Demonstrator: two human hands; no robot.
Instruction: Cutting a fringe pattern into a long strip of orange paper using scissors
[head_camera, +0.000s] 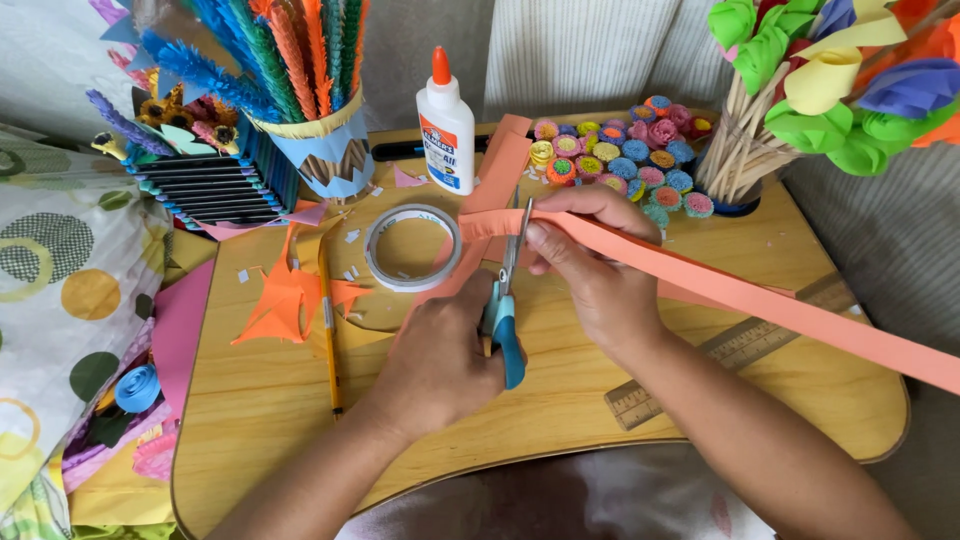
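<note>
Left hand grips blue-handled metal scissors, blades just entering the long orange paper strip pinched by the right hand; most of the strip is uncut.

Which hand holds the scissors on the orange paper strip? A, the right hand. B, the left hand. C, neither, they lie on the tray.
B: the left hand grips the blue-handled scissors, blades at the orange paper strip, while the right hand holds the strip.

White glue bottle — orange cap
</note>
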